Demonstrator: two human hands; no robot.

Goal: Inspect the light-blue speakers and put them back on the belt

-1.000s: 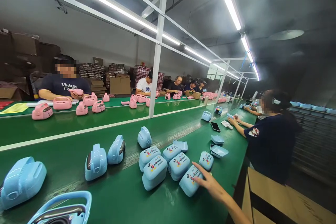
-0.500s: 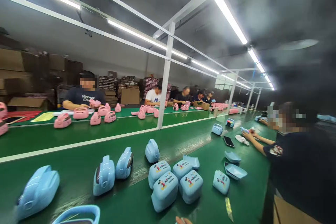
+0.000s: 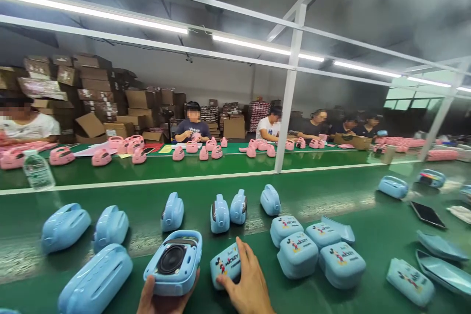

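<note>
My left hand (image 3: 162, 299) grips the bottom of a light blue speaker shell with a handle and a round black speaker cone (image 3: 173, 262), held just above the green belt (image 3: 368, 216). My right hand (image 3: 246, 284) is closed around a light blue back cover printed with a cartoon mouse (image 3: 225, 265). To the right lie three more printed blue covers (image 3: 316, 250). Several blue shells (image 3: 221, 213) stand in a row behind my hands.
Larger blue shells (image 3: 95, 279) lie at the left. A water bottle (image 3: 37, 170) stands on the belt's far side. Pink shells (image 3: 198, 149) line the opposite belt, where several people sit working. A black phone (image 3: 427, 213) and blue lids (image 3: 437, 250) lie at the right. A white post (image 3: 285, 108) rises mid-table.
The view swung to the left. My right hand brought one printed blue cover toward me, and my left hand now holds the speaker shell that lay at the near edge.
</note>
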